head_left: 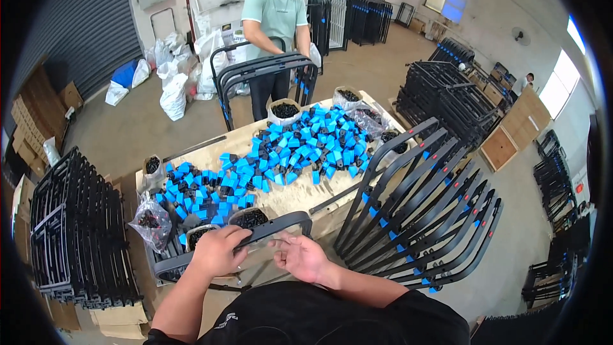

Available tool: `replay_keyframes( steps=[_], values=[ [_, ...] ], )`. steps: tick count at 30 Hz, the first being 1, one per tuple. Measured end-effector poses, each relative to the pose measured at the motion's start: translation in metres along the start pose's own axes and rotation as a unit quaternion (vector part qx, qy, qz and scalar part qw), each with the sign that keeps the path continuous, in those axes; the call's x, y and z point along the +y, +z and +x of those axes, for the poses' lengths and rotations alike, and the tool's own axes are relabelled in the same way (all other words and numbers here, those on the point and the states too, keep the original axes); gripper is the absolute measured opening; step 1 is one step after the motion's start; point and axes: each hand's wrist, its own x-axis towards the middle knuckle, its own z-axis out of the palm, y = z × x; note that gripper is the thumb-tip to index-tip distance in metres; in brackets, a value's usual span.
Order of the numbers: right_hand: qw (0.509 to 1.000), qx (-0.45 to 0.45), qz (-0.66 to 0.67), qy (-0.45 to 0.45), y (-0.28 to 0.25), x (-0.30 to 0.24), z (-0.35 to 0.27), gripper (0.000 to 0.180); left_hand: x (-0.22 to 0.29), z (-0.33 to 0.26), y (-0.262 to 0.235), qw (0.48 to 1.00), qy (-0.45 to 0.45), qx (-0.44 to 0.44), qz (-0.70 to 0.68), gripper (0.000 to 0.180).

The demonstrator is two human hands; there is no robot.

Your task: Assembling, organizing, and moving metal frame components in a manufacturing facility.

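My left hand [218, 250] is closed around the top bar of a black metal tube frame [276, 225] with rounded corners, held upright at the table's near edge. Just beside the bar's right part is my right hand [301, 258], palm turned up, fingers loosely bent and apart; I make out nothing in it. Beyond the bar, a large heap of blue and black plastic corner pieces [313, 140] spreads over the wooden table [287, 197]. Open bags of small black parts [250, 218] stand along the table's near edge, partly hidden by the frame and my left hand.
Several black frames [415, 211] lean in a row at the right; another stack [80, 236] stands at the left. Across the table a co-worker [274, 19] handles similar frames [265, 67]. White sacks [172, 96] lie by the wall, and more frames [447, 99] are piled at the far right.
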Motion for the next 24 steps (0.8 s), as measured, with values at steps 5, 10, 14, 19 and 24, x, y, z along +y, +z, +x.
replay_keyframes(
  steps=[5,10,14,19,24],
  values=[
    [0.998,-0.038,0.047,0.01,-0.002,-0.003,0.005,0.046,0.007,0.002,-0.005,1.0,-0.016,-0.005,-0.005,0.031],
    [0.994,-0.056,0.092,0.019,-0.006,-0.004,0.01,0.057,0.005,0.002,-0.005,1.0,-0.006,-0.008,0.003,0.031],
    [0.991,-0.041,0.129,0.024,0.001,0.007,0.011,0.059,0.006,0.0,-0.005,0.999,-0.029,-0.033,-0.016,0.036],
    [0.989,-0.043,0.14,0.025,-0.001,0.009,0.011,0.062,0.008,0.004,-0.005,1.0,-0.003,-0.017,0.001,0.032],
    [0.998,-0.028,0.054,0.03,-0.003,0.007,0.02,0.042,0.006,0.002,-0.003,1.0,-0.014,-0.016,0.004,0.034]
  ],
)
